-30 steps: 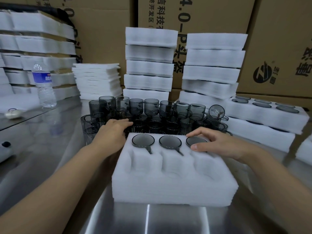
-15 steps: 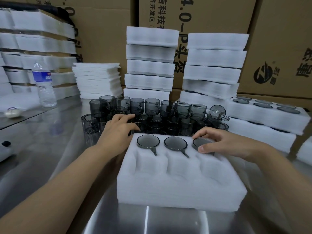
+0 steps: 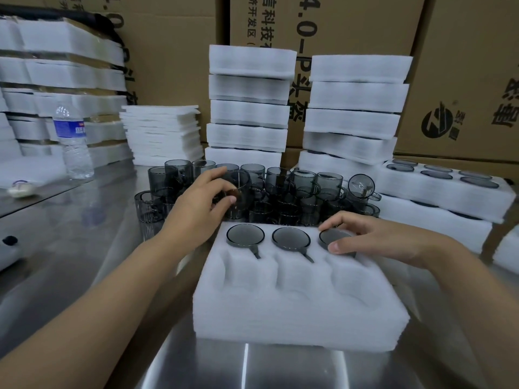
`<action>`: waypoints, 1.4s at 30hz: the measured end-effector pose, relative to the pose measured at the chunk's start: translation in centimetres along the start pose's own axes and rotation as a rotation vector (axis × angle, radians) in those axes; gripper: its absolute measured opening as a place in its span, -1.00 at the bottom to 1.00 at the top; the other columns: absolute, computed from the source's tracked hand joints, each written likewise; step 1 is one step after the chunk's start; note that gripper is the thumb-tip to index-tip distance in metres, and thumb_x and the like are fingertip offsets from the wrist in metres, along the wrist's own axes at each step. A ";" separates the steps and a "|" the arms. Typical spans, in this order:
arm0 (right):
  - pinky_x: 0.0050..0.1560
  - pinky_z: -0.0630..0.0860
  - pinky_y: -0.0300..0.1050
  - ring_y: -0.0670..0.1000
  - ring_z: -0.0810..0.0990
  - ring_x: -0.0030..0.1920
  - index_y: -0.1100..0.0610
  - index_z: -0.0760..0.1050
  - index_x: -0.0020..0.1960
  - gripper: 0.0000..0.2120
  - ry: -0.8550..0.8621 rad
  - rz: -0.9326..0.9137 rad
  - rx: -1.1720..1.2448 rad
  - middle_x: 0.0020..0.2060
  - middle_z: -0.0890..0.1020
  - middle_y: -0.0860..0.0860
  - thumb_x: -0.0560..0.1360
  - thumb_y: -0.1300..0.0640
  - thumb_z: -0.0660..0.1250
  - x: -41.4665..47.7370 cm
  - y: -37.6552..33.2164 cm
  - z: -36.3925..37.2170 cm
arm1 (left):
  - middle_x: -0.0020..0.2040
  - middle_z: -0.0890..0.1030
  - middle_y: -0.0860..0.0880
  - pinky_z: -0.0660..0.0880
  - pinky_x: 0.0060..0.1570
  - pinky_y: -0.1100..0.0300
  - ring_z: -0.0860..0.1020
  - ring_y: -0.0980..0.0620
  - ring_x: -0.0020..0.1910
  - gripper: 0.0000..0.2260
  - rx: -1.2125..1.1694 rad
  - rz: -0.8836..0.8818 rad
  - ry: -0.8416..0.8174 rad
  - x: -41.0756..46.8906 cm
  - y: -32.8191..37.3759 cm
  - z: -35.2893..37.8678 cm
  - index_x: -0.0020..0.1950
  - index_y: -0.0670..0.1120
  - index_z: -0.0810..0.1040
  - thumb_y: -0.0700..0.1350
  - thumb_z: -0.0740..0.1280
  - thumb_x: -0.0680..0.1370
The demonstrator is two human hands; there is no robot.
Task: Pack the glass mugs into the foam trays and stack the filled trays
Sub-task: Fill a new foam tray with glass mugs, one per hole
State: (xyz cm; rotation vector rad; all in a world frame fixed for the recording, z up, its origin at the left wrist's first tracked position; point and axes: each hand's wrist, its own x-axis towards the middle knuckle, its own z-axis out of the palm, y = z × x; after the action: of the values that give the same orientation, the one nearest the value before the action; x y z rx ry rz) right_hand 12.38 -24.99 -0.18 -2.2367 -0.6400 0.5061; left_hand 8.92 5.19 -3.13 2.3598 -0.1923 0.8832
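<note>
head view. foam tray (image 3: 295, 310), near centre: the three far pockets are filled, the three near pockets are empty. left hand (image 3: 196, 203): fingers and thumb are curled round a loose mug (image 3: 240, 189) at the near edge of the mug cluster (image 3: 303, 192), beyond the tray. right hand (image 3: 373, 240): fingertips and thumb are bent round the rim of the far-right mug (image 3: 334, 236), which is seated in its pocket. step judged: the near row is being begun. next move: the loose mug is to be carried to an empty near pocket, its handle lined up with the slot.
</note>
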 end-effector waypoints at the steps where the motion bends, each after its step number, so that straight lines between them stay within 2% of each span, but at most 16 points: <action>1: 0.08 0.44 -0.27 -0.18 0.60 0.05 -0.21 0.54 0.09 -0.59 -0.004 -0.001 0.005 0.09 0.61 -0.13 0.27 -0.19 0.50 -0.1 -0.1 0.0 | 0.41 0.32 0.17 0.40 0.02 0.33 0.49 0.06 0.18 -0.89 -0.025 0.018 0.023 -0.1 0.5 0.0 0.01 0.05 0.56 -0.15 0.31 0.57; 3: -0.06 0.41 -0.43 -0.26 0.58 0.02 -0.21 0.54 0.10 -0.60 0.005 -0.017 0.020 0.10 0.60 -0.14 0.29 -0.17 0.48 -0.2 -0.4 0.0 | 0.42 0.29 0.15 0.36 -0.06 0.51 0.45 0.17 0.16 -0.89 -0.080 0.059 0.034 -0.2 1.4 0.1 0.01 0.05 0.55 -0.16 0.31 0.57; 5: -0.14 0.39 -0.47 -0.36 0.54 0.01 -0.23 0.52 0.13 -0.61 0.044 -0.043 0.026 0.12 0.57 -0.22 0.31 -0.16 0.42 -0.3 -0.9 0.1 | 0.45 0.24 0.14 0.37 -0.01 0.53 0.42 0.31 0.14 -0.88 -0.115 0.092 0.009 -0.4 2.2 0.3 0.00 0.05 0.54 -0.17 0.31 0.57; 9: 0.01 0.39 -0.37 -0.30 0.55 0.09 -0.20 0.54 0.11 -0.61 0.233 -0.161 0.146 0.05 0.61 -0.28 0.29 -0.18 0.38 0.0 -2.1 0.5 | 0.41 0.22 0.23 0.42 0.05 0.43 0.39 0.58 -0.03 -0.85 -0.139 0.136 -0.075 -1.0 3.6 0.6 -0.04 0.11 0.55 -0.16 0.32 0.56; 11: 0.12 0.40 -0.30 -0.26 0.56 0.11 -0.17 0.56 0.09 -0.69 0.338 -0.210 0.230 0.01 0.65 -0.26 0.35 -0.16 0.39 0.2 -2.8 0.9 | 0.40 0.22 0.24 0.43 0.02 0.40 0.52 0.39 0.01 -0.83 -0.136 0.156 -0.096 -1.3 4.2 0.8 -0.06 0.11 0.55 -0.18 0.33 0.55; 13: 0.18 0.47 -0.21 -0.19 0.61 0.08 -0.11 0.55 0.09 -0.77 0.390 -0.223 0.342 0.04 0.65 -0.17 0.44 -0.08 0.37 0.6 -3.5 1.6 | 0.39 0.23 0.25 0.44 -0.02 0.30 0.61 0.00 -0.10 -0.89 -0.113 0.153 -0.106 -1.5 4.8 1.0 -0.03 0.03 0.57 -0.19 0.34 0.55; 14: 0.16 0.52 -0.18 -0.14 0.64 0.05 -0.07 0.54 0.11 -0.77 0.401 -0.216 0.398 0.07 0.64 -0.13 0.47 -0.06 0.36 0.7 -3.9 2.1 | 0.39 0.24 0.25 0.44 -0.04 0.26 0.60 -0.08 -0.16 -0.90 -0.100 0.156 -0.103 -1.5 5.0 1.0 -0.01 0.01 0.57 -0.19 0.34 0.55; 15: 0.13 0.55 -0.15 -0.08 0.65 0.04 -0.04 0.52 0.13 -0.75 0.408 -0.202 0.444 0.10 0.62 -0.09 0.48 -0.06 0.35 0.9 -4.3 2.7 | 0.39 0.25 0.25 0.45 -0.04 0.26 0.60 -0.07 -0.19 -0.90 -0.095 0.164 -0.096 -1.6 5.1 1.0 -0.01 0.00 0.57 -0.19 0.34 0.55; 18: 0.04 0.59 -0.07 0.06 0.67 0.00 0.04 0.49 0.17 -0.70 0.398 -0.171 0.541 0.12 0.60 0.01 0.49 -0.05 0.34 1.4 -5.1 4.3 | 0.39 0.31 0.21 0.42 -0.06 0.41 0.54 0.26 -0.16 -0.89 -0.113 0.237 -0.075 -1.9 5.4 0.9 0.01 -0.01 0.57 -0.20 0.33 0.54; 23: 0.01 0.61 -0.07 0.07 0.67 0.04 0.10 0.49 0.21 -0.67 0.382 -0.204 0.696 0.08 0.65 0.12 0.46 0.10 0.41 1.5 -5.0 5.5 | 0.40 0.34 0.21 0.43 0.00 0.38 0.49 0.33 0.05 -0.79 -0.159 0.315 -0.101 -2.1 5.4 0.9 0.11 0.03 0.55 -0.20 0.37 0.52; 25: 0.05 0.61 -0.05 0.15 0.64 0.09 0.14 0.48 0.24 -0.65 0.354 -0.213 0.800 0.12 0.63 0.18 0.47 0.20 0.40 1.6 -4.8 5.5 | 0.36 0.34 0.29 0.47 0.05 0.33 0.44 0.32 0.20 -0.54 -0.241 0.283 -0.079 -2.1 5.3 0.9 0.27 0.21 0.39 -0.15 0.42 0.48; 28: -0.04 0.63 -0.12 0.16 0.64 0.07 0.16 0.46 0.28 -0.61 0.303 -0.269 0.898 0.13 0.63 0.19 0.47 0.29 0.36 1.5 -4.5 5.5 | 0.32 0.29 0.39 0.47 0.03 0.34 0.45 0.31 0.19 -0.29 -0.376 0.203 -0.081 -2.1 5.4 0.8 0.35 0.42 0.08 0.02 0.45 0.42; 30: -0.03 0.62 -0.12 0.10 0.65 0.03 0.15 0.47 0.28 -0.61 0.266 -0.311 0.925 0.14 0.63 0.18 0.47 0.32 0.34 1.5 -4.5 5.4 | 0.29 0.33 0.39 0.47 0.01 0.36 0.48 0.30 0.17 -0.28 -0.446 0.138 -0.113 -2.1 5.4 0.9 0.34 0.46 0.03 0.19 0.40 0.35; 32: 0.05 0.60 -0.08 0.10 0.64 0.07 0.15 0.48 0.29 -0.59 0.238 -0.344 0.928 0.16 0.61 0.19 0.45 0.31 0.33 1.6 -4.5 5.4 | 0.24 0.41 0.39 0.47 -0.04 0.35 0.53 0.24 0.13 -0.29 -0.500 0.095 -0.147 -2.1 5.2 1.0 0.31 0.50 0.04 0.23 0.39 0.31; 38: 0.10 0.55 -0.08 0.08 0.61 0.12 0.13 0.47 0.33 -0.47 0.203 -0.392 0.900 0.21 0.59 0.17 0.35 0.19 0.36 1.4 -4.5 5.5 | 0.22 0.43 0.29 0.49 -0.07 0.36 0.54 0.21 0.09 -0.40 -0.453 0.104 -0.171 -2.2 5.2 1.1 0.28 0.53 0.12 0.13 0.38 0.40; 42: 0.11 0.53 -0.03 0.07 0.61 0.10 0.09 0.47 0.34 -0.48 0.188 -0.408 0.878 0.18 0.62 0.12 0.38 0.13 0.35 1.5 -4.3 5.4 | 0.23 0.45 0.24 0.46 -0.12 0.43 0.53 0.28 0.08 -0.43 -0.416 0.128 -0.166 -2.2 5.2 1.0 0.31 0.41 0.20 -0.08 0.39 0.51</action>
State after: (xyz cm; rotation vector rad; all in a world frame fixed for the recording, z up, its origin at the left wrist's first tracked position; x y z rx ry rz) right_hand 9.44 -18.59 -0.64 -1.2664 -0.5977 0.2784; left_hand 6.07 0.28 -2.59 2.0425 -0.5453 0.6303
